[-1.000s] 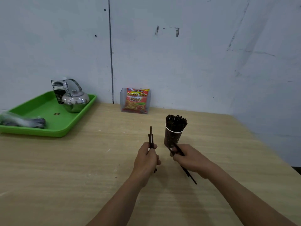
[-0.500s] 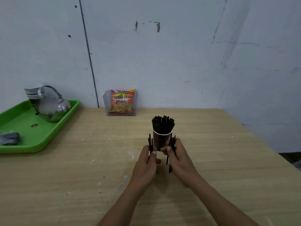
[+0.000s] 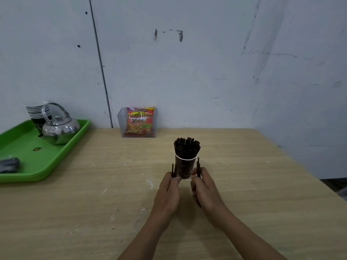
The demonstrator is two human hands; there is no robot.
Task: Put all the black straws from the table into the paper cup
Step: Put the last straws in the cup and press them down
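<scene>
Across the lower frame runs our pale wood-grain table; a glossy green tray with a rounded steel kettle sits at middle left. At centre stands the dark paper cup, packed with thin black straws. Our left hand is closed around a few straws just beside the cup, our right hand around a few more. They look light, stiff and slippery, so we judge that pinching them mid-length suits best.
</scene>
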